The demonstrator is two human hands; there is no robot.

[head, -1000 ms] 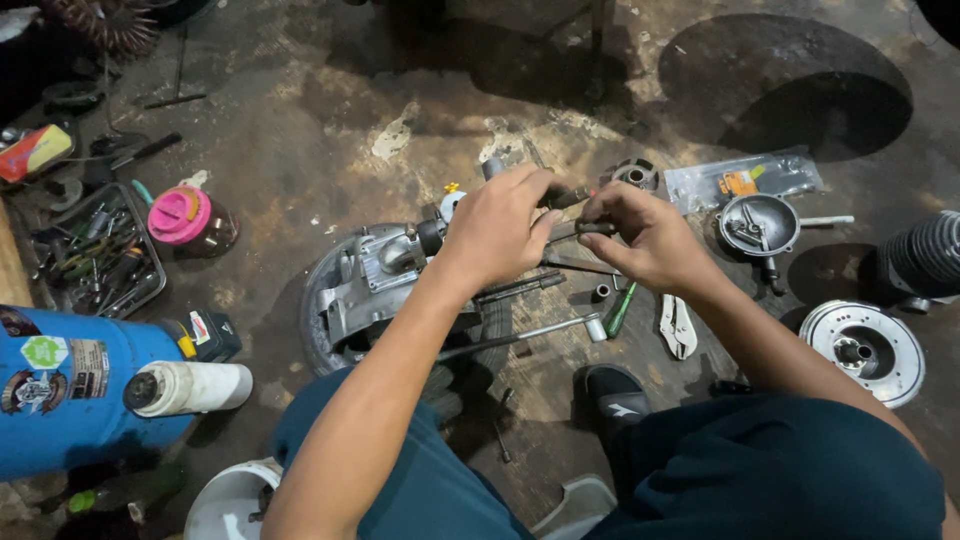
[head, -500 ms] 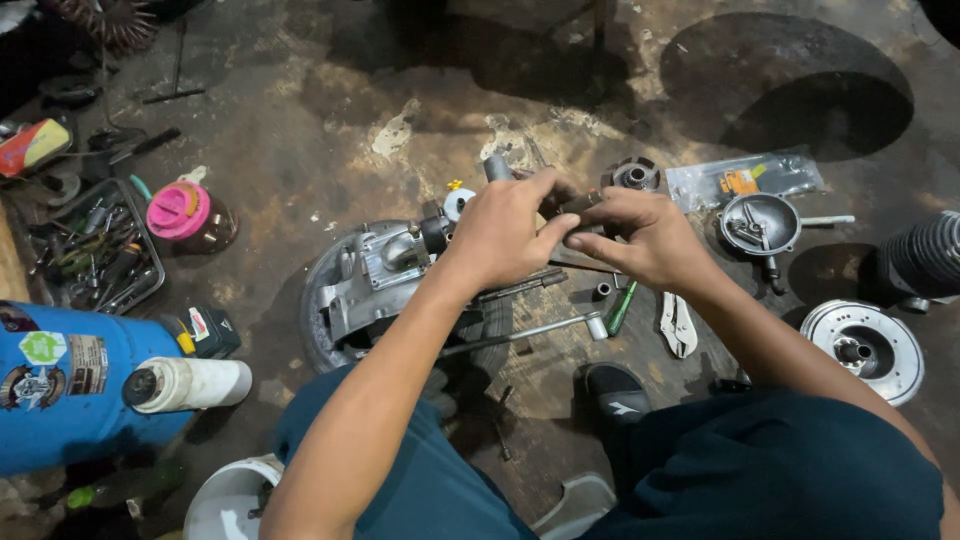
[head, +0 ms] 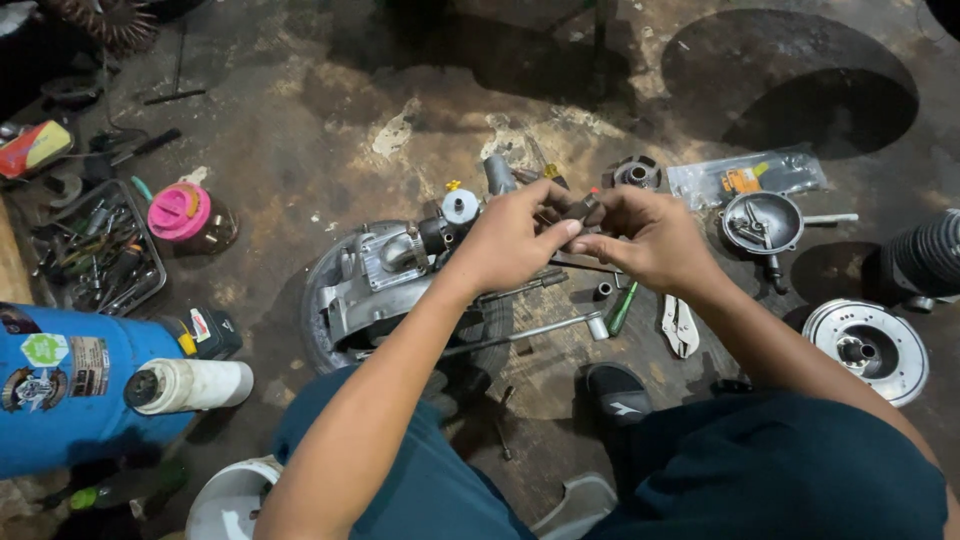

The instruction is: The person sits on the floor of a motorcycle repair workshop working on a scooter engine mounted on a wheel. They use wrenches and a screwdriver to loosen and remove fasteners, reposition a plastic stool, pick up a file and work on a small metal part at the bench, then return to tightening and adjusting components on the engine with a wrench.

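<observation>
Head view: both hands (head: 585,238) pinch a small dark part (head: 578,211) near a clear packet (head: 748,178).

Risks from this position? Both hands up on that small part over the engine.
1. The small dark part is pinched only at the fingertips of the left hand and right hand; a slip might drop it among the sockets and tools on the dark, stained floor, where it would be hard to spot.
2. It could also fall into the open engine case below.
</observation>
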